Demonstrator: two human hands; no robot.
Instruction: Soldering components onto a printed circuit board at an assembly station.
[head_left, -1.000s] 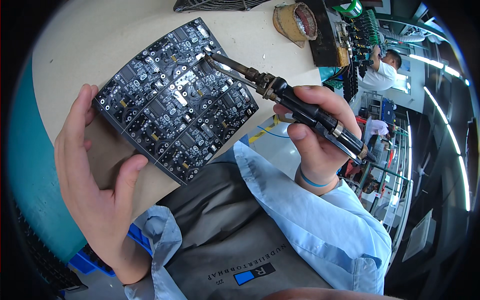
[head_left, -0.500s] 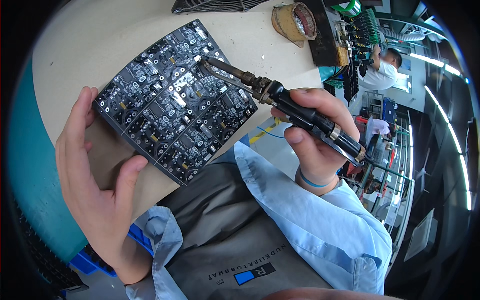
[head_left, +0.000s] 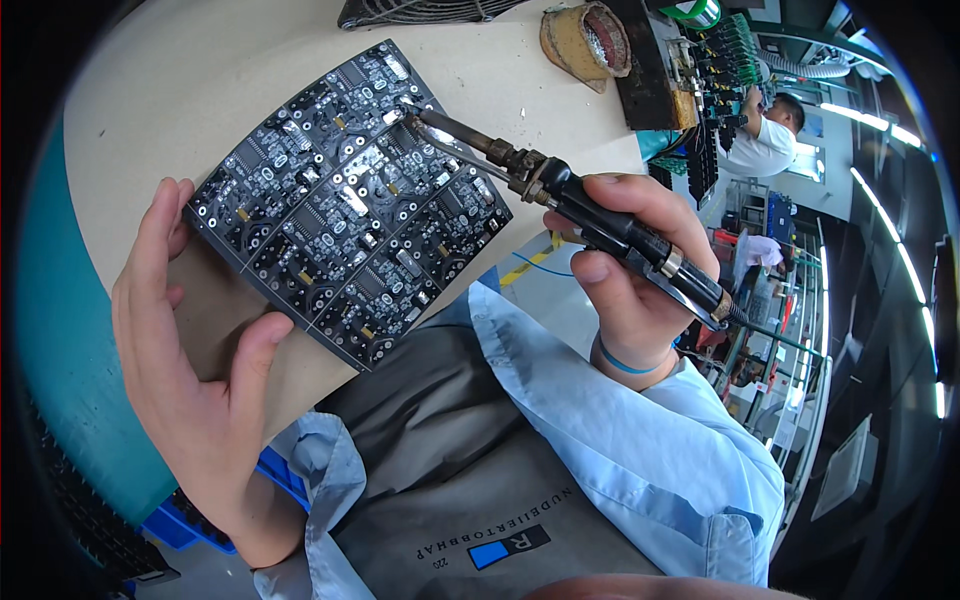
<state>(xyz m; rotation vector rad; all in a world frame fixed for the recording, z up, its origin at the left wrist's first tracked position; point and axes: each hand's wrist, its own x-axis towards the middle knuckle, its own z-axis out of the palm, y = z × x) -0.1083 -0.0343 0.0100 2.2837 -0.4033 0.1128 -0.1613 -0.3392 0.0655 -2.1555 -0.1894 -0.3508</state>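
A black circuit board panel [head_left: 330, 225], split into several like sections with chips and shiny solder pads, is tilted above the pale work surface. My left hand [head_left: 185, 320] grips its left side, fingers behind the edge and thumb by the lower edge. In my right hand [head_left: 640, 270] is a black-handled soldering iron [head_left: 610, 225], its metal shaft slanting up and left. A thin tube runs alongside the shaft. The iron's tip meets the board near its upper right edge; whether it touches a pad cannot be made out exactly.
A tan cup-like roll [head_left: 585, 45] lies beside a dark stand [head_left: 645, 70] at the back right. Behind them is a green spool [head_left: 697, 12]. A black wire grille [head_left: 430, 8] sits at the far edge. Another person [head_left: 765, 135] works farther off at right. A teal mat [head_left: 100, 400] borders the left.
The soldering iron's tip has shifted slightly right and up over the board. The board has edged a little left; both hands keep their grips.
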